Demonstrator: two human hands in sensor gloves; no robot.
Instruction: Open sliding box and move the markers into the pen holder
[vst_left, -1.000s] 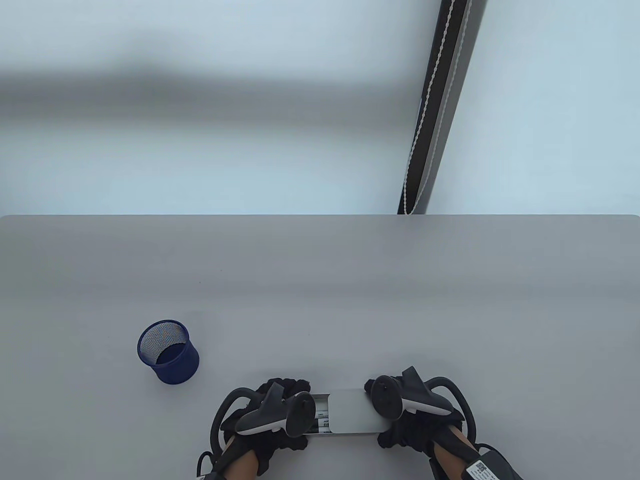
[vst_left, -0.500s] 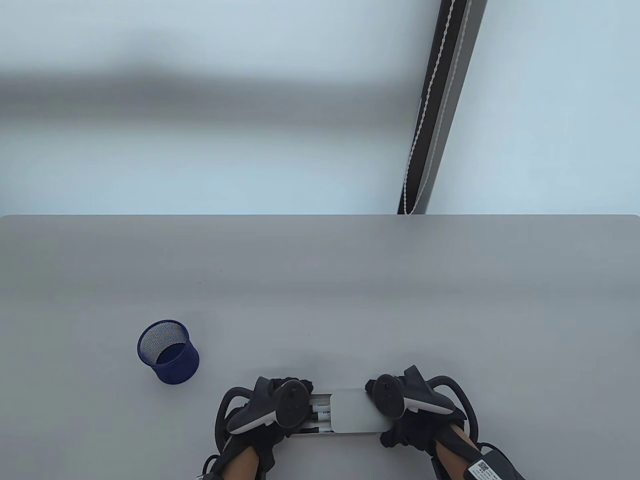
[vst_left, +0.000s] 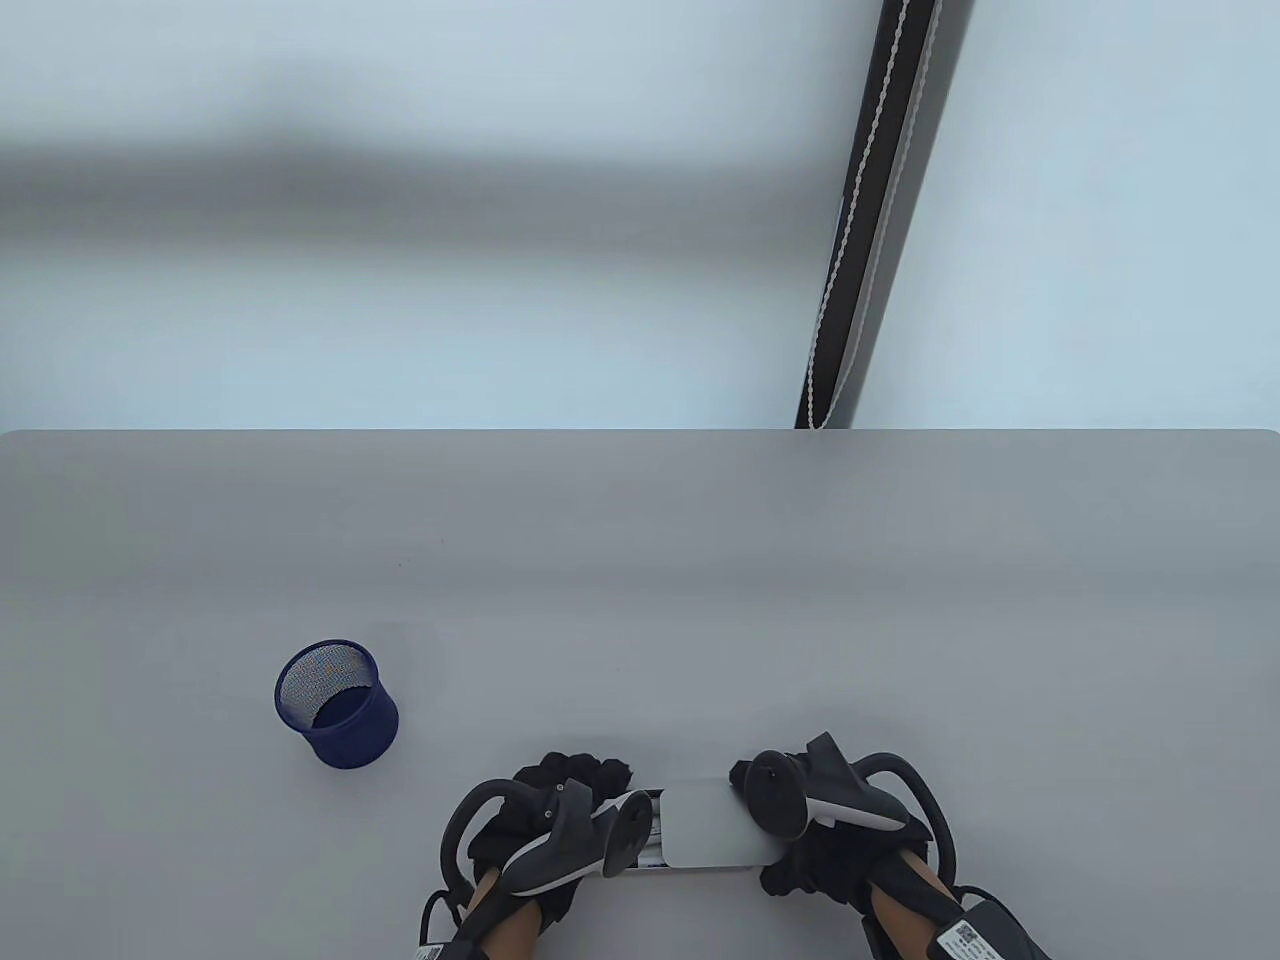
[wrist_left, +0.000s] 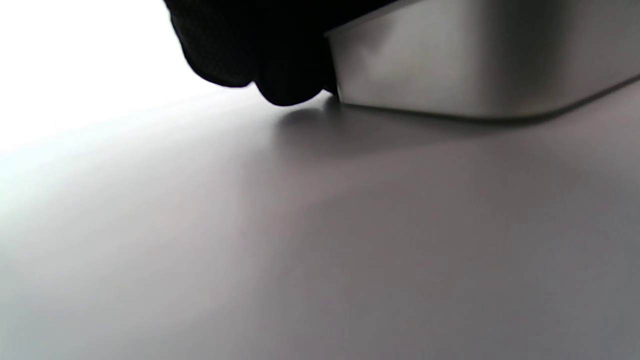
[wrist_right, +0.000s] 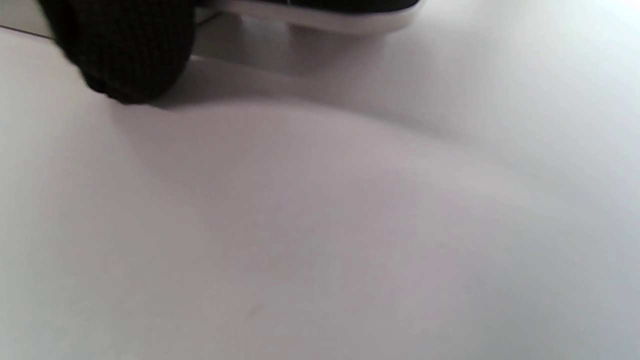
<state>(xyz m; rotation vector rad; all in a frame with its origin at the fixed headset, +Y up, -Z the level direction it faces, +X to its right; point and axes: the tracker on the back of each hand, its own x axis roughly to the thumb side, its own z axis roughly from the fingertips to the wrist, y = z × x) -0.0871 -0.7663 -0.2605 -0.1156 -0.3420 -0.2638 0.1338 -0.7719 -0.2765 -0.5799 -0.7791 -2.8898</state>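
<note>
A silver sliding box (vst_left: 712, 824) lies near the table's front edge, its lid slid a little to the right. Markers (vst_left: 654, 840) show in the narrow opening at its left end. My left hand (vst_left: 585, 795) is at that left end. In the left wrist view its gloved fingers (wrist_left: 280, 60) curl against the corner of the box (wrist_left: 475, 60). My right hand (vst_left: 790, 855) grips the right end of the box, and one fingertip (wrist_right: 130, 55) touches the table. A blue mesh pen holder (vst_left: 336, 703) stands upright and apart, to the left.
The grey table (vst_left: 640, 560) stretches back to a far edge. Behind it are a pale wall and a dark post with a white cord (vst_left: 865, 210) at the back right.
My left hand has rolled, and its tracker now tips over the open end and hides more of the markers. The lid's edge and my right hand stay where they were.
</note>
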